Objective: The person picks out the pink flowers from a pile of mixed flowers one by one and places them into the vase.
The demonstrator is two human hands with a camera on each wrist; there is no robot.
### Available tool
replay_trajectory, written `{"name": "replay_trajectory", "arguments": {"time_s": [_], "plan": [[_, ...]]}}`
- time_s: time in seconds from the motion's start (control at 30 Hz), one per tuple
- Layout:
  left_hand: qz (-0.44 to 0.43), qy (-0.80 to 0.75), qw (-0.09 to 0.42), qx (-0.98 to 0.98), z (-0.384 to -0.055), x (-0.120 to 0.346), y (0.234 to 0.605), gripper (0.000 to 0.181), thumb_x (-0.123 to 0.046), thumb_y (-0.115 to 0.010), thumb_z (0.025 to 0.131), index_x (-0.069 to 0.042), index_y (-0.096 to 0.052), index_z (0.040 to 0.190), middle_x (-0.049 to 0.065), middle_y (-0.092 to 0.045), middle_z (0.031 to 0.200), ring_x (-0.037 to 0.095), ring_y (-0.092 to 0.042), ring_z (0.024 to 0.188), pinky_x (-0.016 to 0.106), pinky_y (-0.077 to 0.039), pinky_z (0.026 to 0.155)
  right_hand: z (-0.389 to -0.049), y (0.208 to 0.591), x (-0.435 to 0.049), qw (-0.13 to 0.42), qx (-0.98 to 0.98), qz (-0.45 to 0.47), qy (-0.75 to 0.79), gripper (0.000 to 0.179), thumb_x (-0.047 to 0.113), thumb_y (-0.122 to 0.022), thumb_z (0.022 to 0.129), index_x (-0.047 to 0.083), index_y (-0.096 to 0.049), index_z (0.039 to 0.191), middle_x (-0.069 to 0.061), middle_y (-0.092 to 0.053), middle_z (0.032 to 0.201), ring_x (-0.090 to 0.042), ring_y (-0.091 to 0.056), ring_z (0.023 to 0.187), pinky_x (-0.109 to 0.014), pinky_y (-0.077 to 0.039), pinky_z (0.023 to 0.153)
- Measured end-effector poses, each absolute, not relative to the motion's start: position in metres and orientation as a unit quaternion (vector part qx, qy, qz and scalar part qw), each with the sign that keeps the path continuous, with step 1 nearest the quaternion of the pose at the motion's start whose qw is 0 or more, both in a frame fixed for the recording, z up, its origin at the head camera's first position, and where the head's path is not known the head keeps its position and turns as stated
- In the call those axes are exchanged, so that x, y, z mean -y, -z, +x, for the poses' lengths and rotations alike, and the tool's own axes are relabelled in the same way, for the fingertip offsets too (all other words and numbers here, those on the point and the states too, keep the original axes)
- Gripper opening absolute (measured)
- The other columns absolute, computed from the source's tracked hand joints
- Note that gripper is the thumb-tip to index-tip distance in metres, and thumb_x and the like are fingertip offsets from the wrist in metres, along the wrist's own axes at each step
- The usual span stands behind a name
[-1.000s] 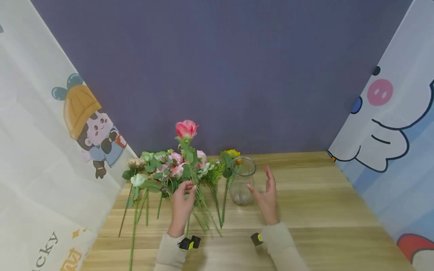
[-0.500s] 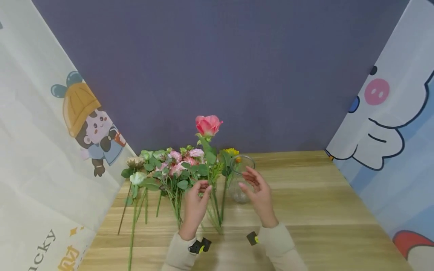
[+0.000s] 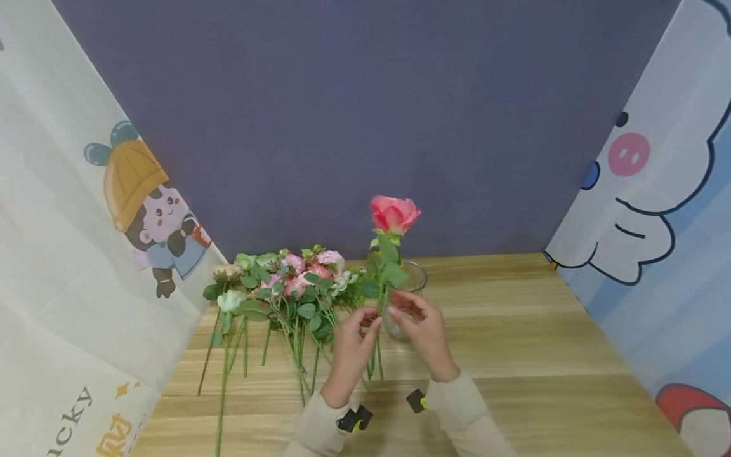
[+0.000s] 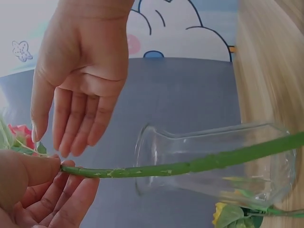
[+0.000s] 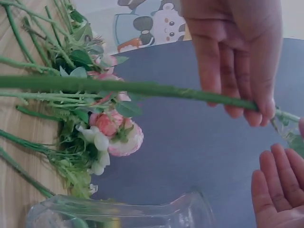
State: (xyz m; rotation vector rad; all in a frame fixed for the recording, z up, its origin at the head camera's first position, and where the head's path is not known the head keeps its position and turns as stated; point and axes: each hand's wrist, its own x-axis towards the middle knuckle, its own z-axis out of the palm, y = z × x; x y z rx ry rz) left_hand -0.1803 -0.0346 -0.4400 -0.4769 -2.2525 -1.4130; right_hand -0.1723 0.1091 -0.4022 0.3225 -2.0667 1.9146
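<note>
A pink rose [image 3: 395,216] stands upright above the table, its long green stem [image 4: 199,164] pinched between the thumb and fingers of my left hand [image 3: 353,349]. Close by on the right, my right hand [image 3: 424,335] faces the stem with its fingers extended; in the left wrist view they hold nothing. Behind my hands is a clear glass vase [image 4: 213,137], partly covered by the right hand and the rose in the head view. The stem crosses in front of the vase in the left wrist view.
Several pink, white and green artificial flowers [image 3: 297,285] lie along the left of the wooden table [image 3: 514,330]. A yellow flower [image 4: 219,214] lies beside the vase. A dark panel [image 3: 365,127] closes off the back, and printed cloths [image 3: 645,209] hang at the sides.
My left hand has carried the upright rose rightward, from above the flower pile to in front of the vase. My right hand has moved left, from beside the vase to near the stem.
</note>
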Motion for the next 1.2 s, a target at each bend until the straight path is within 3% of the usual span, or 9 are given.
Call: {"name": "replay_trajectory", "arguments": {"time_s": [0.2,0.6,0.8,1.2], "plan": [[-0.182,0.510,0.209,0.814,-0.180,0.030,0.439,0.012,-0.006,-0.066,0.087,-0.003,-0.067,0.099,0.008,-0.068,0.087,0.018,-0.065,0.075,0.020,-0.053,0.060,-0.181,0.417,-0.112,0.154,0.695,0.100,-0.696,0.028,0.000,-0.068,0.083,-0.007,-0.064,0.110,-0.023,-0.066,0.104,-0.012,-0.064,0.091,-0.023,-0.051,0.083],[-0.190,0.501,0.207,0.819,-0.181,0.024,0.438,0.010,-0.009,-0.067,0.087,-0.006,-0.068,0.096,0.005,-0.069,0.088,0.016,-0.065,0.075,0.019,-0.053,0.061,-0.181,0.418,-0.110,0.185,0.681,0.057,-0.707,0.022,-0.004,-0.071,0.080,-0.008,-0.068,0.101,-0.023,-0.067,0.099,-0.014,-0.067,0.082,-0.021,-0.054,0.072],[-0.191,0.487,0.213,0.825,-0.184,0.022,0.439,0.010,-0.009,-0.069,0.085,-0.006,-0.068,0.095,0.004,-0.069,0.085,0.015,-0.065,0.072,0.018,-0.052,0.059,-0.172,0.397,-0.106,0.198,0.680,0.037,-0.705,0.019,-0.010,-0.068,0.079,-0.015,-0.065,0.098,-0.029,-0.064,0.097,-0.013,-0.066,0.082,-0.020,-0.054,0.074],[-0.205,0.465,0.239,0.827,-0.186,0.019,0.440,0.010,-0.007,-0.072,0.082,-0.008,-0.067,0.090,0.004,-0.070,0.084,0.013,-0.065,0.069,0.016,-0.051,0.057,-0.185,0.419,-0.109,0.232,0.660,0.044,-0.713,0.024,-0.012,-0.071,0.076,-0.014,-0.063,0.098,-0.029,-0.064,0.091,-0.005,-0.064,0.076,-0.019,-0.054,0.072]]}}
